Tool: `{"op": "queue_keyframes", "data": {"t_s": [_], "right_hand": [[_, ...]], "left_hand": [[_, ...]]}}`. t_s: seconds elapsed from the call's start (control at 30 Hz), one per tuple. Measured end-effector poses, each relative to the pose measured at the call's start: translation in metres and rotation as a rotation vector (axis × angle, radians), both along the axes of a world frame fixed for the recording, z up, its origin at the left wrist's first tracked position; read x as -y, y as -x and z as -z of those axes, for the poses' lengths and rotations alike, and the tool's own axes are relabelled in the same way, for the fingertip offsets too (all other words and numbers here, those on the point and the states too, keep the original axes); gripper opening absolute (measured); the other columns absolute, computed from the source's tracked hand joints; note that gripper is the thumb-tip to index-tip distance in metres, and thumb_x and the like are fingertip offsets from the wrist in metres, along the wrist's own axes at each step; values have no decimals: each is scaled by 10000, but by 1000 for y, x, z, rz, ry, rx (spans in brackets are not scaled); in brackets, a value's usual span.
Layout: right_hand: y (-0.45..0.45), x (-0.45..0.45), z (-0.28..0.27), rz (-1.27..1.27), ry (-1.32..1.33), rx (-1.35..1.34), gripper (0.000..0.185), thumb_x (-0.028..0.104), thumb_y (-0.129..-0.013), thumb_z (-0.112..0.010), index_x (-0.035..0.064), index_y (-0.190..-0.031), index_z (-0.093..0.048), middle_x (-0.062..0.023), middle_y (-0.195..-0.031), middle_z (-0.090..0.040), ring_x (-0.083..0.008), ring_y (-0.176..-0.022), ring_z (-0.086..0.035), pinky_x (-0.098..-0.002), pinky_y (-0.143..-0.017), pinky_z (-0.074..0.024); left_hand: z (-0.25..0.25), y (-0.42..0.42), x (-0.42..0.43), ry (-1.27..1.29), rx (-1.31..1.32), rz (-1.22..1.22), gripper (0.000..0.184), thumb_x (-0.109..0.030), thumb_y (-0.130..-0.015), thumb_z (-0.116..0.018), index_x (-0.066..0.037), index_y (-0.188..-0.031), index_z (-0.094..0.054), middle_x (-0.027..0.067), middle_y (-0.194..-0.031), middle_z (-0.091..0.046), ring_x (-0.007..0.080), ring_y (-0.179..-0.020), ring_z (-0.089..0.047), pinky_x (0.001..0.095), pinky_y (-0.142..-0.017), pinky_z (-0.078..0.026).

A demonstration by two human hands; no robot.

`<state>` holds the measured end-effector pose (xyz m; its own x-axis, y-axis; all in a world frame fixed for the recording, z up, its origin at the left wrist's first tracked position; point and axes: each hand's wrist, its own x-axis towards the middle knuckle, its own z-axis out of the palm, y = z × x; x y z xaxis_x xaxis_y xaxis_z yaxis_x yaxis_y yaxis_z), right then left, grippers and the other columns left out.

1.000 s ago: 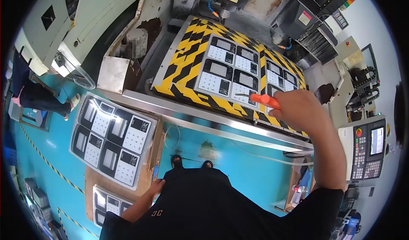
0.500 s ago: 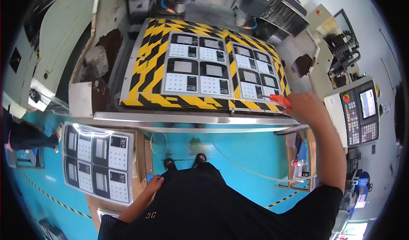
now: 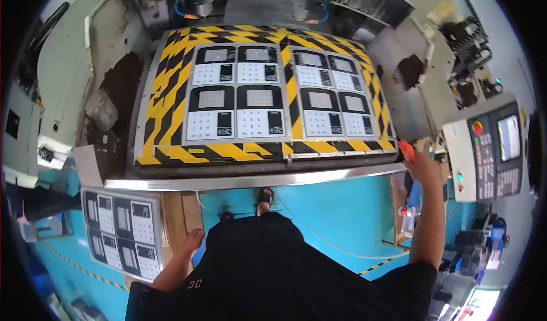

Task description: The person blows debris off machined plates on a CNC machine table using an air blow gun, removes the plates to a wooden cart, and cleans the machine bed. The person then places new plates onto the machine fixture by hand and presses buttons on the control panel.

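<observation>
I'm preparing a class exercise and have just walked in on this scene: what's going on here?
The person's right hand holds a bright orange handheld tool by the near right corner of a flat, yellow-and-black striped machine bed. Two flat black-and-white sheets printed with keypads lie side by side on the bed, with neither hand on them. The left hand is low, near another keypad-printed sheet; whether it holds anything is unclear.

My right hand (image 3: pixel 420 164) hides part of the blurred orange tool (image 3: pixel 407 150), what the control screen (image 3: pixel 508 137) shows is too small for me to read, and the top edge cuts off both spindles (image 3: pixel 200 5).
</observation>
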<state>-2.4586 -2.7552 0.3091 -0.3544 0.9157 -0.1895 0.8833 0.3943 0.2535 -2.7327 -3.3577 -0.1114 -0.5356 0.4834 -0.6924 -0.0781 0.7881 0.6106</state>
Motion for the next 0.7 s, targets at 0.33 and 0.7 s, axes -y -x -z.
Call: {"op": "queue_keyframes", "data": {"t_s": [0.33, 0.7], "right_hand": [[67, 78, 78, -261, 356, -163, 375, 314, -905, -593, 33, -1116, -462, -244, -824, -663, -404, -772, -662, -512, -701, -507], [29, 17, 72, -59, 259, -188, 391, 359, -916, -572, 61, -1131, -439, -272, -819, -653, -483, -791, -626, -567, -692, -475]], "left_hand": [[-9, -10, -75, 227, 228, -211, 472, -373, -947, -490, 18, -1192, -594, 204, -1143, -640, 293, -1108, -584, 402, -941, -441], [-9, -6, -117, 83, 330, -234, 369, -340, -969, -462, -23, -1075, -618, 61, -936, -612, 171, -844, -545, 328, -778, -452]]}}
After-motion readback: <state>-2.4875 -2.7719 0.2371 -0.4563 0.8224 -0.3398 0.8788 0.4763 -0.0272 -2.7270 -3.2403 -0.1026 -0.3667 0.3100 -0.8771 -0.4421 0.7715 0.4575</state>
